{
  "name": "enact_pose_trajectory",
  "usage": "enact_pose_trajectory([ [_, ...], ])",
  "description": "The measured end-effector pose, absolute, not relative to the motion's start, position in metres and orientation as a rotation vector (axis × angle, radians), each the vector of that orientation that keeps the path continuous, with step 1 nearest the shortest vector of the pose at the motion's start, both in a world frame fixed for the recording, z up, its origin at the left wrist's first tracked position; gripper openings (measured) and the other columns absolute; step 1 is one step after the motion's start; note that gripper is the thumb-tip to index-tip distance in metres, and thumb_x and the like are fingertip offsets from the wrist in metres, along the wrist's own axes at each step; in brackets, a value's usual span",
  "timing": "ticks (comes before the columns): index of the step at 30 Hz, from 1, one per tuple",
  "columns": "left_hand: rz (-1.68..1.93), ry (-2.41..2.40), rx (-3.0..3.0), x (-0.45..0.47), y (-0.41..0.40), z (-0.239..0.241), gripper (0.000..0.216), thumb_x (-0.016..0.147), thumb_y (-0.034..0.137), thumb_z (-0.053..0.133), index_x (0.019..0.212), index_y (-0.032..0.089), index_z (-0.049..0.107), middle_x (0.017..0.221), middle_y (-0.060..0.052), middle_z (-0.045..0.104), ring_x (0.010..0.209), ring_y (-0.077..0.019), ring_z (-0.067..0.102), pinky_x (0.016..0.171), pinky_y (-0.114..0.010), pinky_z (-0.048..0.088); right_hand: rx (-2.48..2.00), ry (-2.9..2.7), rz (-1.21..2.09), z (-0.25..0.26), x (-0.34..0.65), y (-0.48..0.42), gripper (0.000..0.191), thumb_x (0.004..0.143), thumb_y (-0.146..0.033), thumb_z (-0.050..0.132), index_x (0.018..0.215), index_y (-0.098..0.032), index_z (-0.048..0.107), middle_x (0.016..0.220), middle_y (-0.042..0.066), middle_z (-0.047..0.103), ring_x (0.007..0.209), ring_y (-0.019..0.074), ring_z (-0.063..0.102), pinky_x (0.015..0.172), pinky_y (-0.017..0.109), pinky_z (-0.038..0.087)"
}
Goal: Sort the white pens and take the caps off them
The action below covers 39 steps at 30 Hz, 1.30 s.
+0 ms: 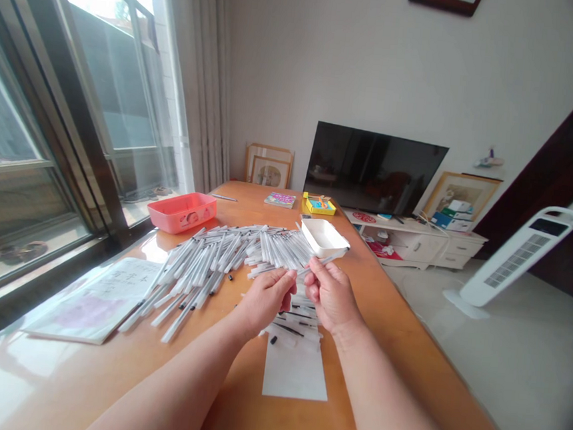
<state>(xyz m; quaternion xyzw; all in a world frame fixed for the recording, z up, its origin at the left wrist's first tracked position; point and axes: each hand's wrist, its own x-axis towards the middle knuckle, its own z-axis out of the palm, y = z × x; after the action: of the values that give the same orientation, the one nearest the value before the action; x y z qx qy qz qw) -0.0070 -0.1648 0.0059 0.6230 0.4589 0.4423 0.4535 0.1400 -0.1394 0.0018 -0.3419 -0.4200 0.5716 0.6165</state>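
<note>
Both my hands are raised over the table, close together with fingertips pinched. My right hand (332, 294) grips a slim translucent pen (329, 258), whose dark tip points toward the white tray. My left hand (266, 299) is closed, thumb against the fingers; whatever it may hold is too small to make out. Beyond the hands spreads a large heap of clear-white pens (223, 253), some with black ends. More pens and loose dark parts (296, 330) lie below my hands on a white paper sheet (295, 373).
A white tray (321, 250) stands behind my right hand, a red basket (182, 225) at the left edge. An open booklet (92, 305) lies to the left. Farther back are a colourful book (280, 200) and a yellow box (320, 209). Window glass borders the table's left side.
</note>
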Motion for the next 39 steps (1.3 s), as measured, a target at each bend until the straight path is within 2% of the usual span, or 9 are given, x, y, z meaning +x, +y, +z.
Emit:
enact_pose_trajectory([
  [7,1.025,0.945,1.002,-0.004,-0.167,0.010,0.034,0.091,0.045,0.046,0.065,0.022,0.043,0.043,0.006,0.034,0.041,-0.0094,0.027,0.046,-0.024,0.023,-0.755,-1.004,1.337,0.000,0.138,-0.142,0.035,0.081,-0.049,0.076,0.084,-0.017,0.064,0.061,-0.002,0.060,0.043,0.0043,0.037,0.041,0.019,0.028],
  [10,1.021,1.042,1.135,-0.005,-0.165,0.005,0.038,0.093,0.048,0.042,0.067,0.021,0.048,0.045,0.003,0.043,0.044,-0.0111,0.037,0.048,-0.024,0.028,-0.781,-0.998,1.325,-0.002,0.138,-0.140,0.036,0.081,-0.049,0.077,0.083,-0.017,0.063,0.061,-0.002,0.059,0.043,0.0043,0.038,0.041,0.019,0.028],
  [13,1.111,1.215,1.509,-0.008,-0.162,-0.002,0.043,0.096,0.055,0.040,0.077,0.020,0.057,0.062,-0.003,0.061,0.058,-0.0153,0.053,0.058,-0.027,0.037,-0.821,-0.976,1.301,-0.004,0.138,-0.138,0.037,0.081,-0.050,0.077,0.082,-0.016,0.062,0.061,-0.002,0.059,0.043,0.0043,0.039,0.040,0.018,0.028],
  [17,1.169,1.456,2.101,-0.011,-0.158,-0.007,0.030,0.096,0.049,0.049,0.089,0.022,0.061,0.083,-0.004,0.067,0.077,-0.0191,0.059,0.067,-0.029,0.037,-0.822,-0.936,1.296,-0.004,0.136,-0.137,0.037,0.079,-0.049,0.078,0.080,-0.017,0.060,0.060,-0.003,0.057,0.042,0.0036,0.036,0.039,0.018,0.026],
  [21,1.108,1.482,2.308,-0.013,-0.160,-0.002,0.033,0.100,0.043,0.042,0.079,0.021,0.057,0.077,-0.004,0.065,0.075,-0.0191,0.058,0.068,-0.029,0.035,-0.799,-0.931,1.310,-0.002,0.140,-0.136,0.036,0.079,-0.047,0.079,0.078,-0.017,0.060,0.059,-0.003,0.057,0.042,0.0029,0.035,0.039,0.018,0.025],
  [26,1.153,1.430,1.886,-0.028,-0.155,-0.003,0.049,0.101,0.051,0.032,0.073,0.021,0.058,0.060,-0.001,0.061,0.060,-0.0169,0.059,0.063,-0.028,0.039,-0.721,-0.775,1.238,0.001,0.165,-0.124,0.032,0.076,-0.041,0.082,0.079,-0.017,0.060,0.060,-0.005,0.053,0.043,0.0026,0.034,0.039,0.017,0.024],
  [30,1.160,1.425,1.846,-0.037,-0.146,-0.010,0.044,0.096,0.053,0.043,0.076,0.020,0.063,0.060,0.000,0.061,0.058,-0.0163,0.057,0.058,-0.027,0.038,-0.787,-0.826,1.252,-0.004,0.167,-0.119,0.033,0.078,-0.044,0.080,0.078,-0.017,0.061,0.059,-0.004,0.052,0.043,0.0035,0.032,0.039,0.019,0.022],
  [34,1.093,1.437,1.908,-0.036,-0.142,-0.021,0.032,0.089,0.048,0.058,0.091,0.019,0.071,0.066,-0.002,0.064,0.060,-0.0164,0.057,0.056,-0.026,0.036,-0.887,-0.969,1.250,-0.012,0.156,-0.122,0.036,0.079,-0.050,0.077,0.082,-0.016,0.064,0.062,-0.003,0.055,0.044,0.0048,0.035,0.041,0.021,0.024],
  [39,1.102,1.408,1.815,-0.037,-0.138,-0.029,0.039,0.087,0.042,0.059,0.117,0.019,0.071,0.068,-0.002,0.064,0.061,-0.0176,0.059,0.056,-0.027,0.039,-1.049,-1.129,1.135,-0.015,0.157,-0.123,0.038,0.083,-0.055,0.069,0.085,-0.018,0.063,0.068,-0.002,0.058,0.053,0.0087,0.042,0.049,0.023,0.032],
])
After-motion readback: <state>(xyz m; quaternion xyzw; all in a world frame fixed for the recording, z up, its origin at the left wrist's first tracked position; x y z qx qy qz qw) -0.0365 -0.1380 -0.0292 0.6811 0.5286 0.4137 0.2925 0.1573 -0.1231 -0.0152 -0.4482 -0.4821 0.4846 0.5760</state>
